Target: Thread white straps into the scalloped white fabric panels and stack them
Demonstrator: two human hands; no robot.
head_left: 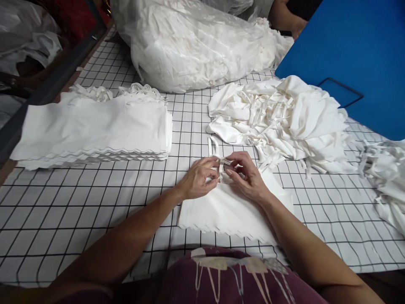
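A white garment (228, 211) with a scalloped edge lies flat on the checked table (79, 202) right in front of me. Thin white straps (215, 147) run up from its top edge. My left hand (199, 177) and my right hand (247, 175) meet at that top edge, fingers pinched on a strap and its small fastener (223, 162). Both hands rest on the garment.
A neat stack of folded white garments (95, 131) sits at the left. A loose heap of white garments (281, 118) lies at the right, more (386, 177) at the far right. A plastic bag of white cloth (196, 42) is behind. A blue board (354, 55) and another person's arm (284, 17) are at the back right.
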